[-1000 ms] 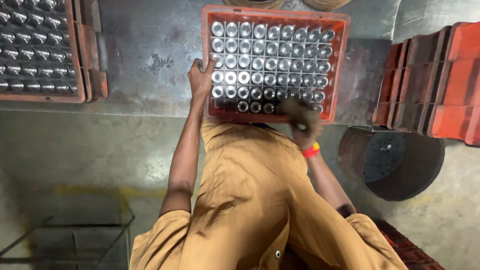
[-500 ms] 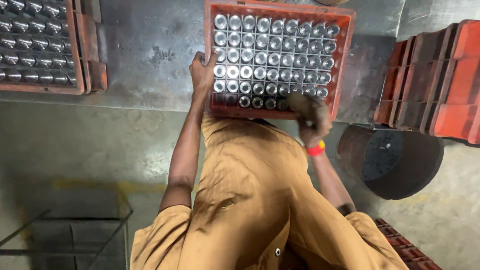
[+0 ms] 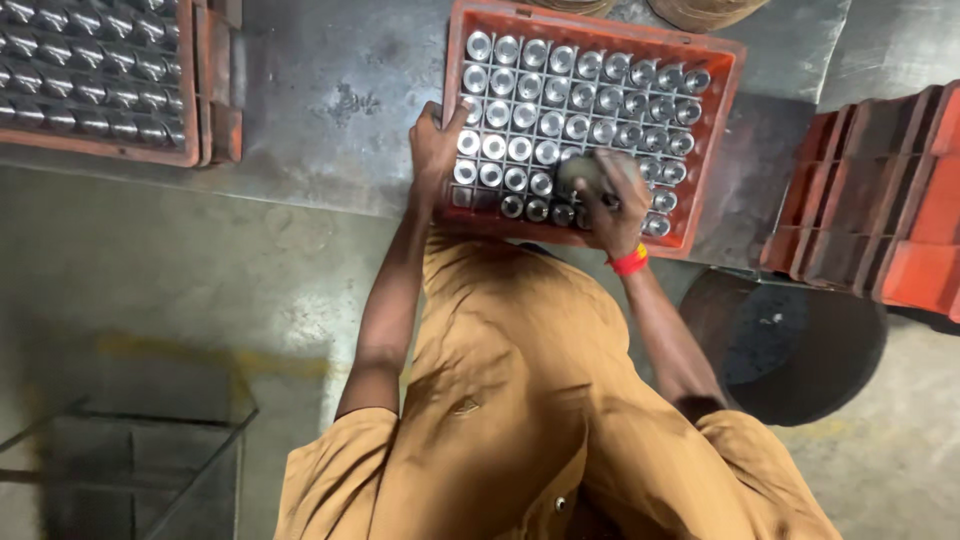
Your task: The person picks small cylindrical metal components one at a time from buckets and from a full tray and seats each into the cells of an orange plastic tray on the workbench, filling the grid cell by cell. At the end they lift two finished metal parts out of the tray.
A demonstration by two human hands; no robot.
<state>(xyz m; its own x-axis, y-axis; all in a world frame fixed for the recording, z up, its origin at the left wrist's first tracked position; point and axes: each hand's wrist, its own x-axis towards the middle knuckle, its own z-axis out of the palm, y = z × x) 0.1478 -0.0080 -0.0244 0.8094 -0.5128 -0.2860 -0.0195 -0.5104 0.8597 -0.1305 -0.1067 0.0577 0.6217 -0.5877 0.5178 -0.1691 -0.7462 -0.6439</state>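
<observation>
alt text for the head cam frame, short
Seen from above, a person in a brown shirt grips the near-left edge of a red crate of upright metal cylinders with the left hand; the right hand presses a dark round object onto them.

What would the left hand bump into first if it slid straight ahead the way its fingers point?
Probably the shiny metal cylinders in the orange crate; the left hand already grips its near-left edge.
</observation>
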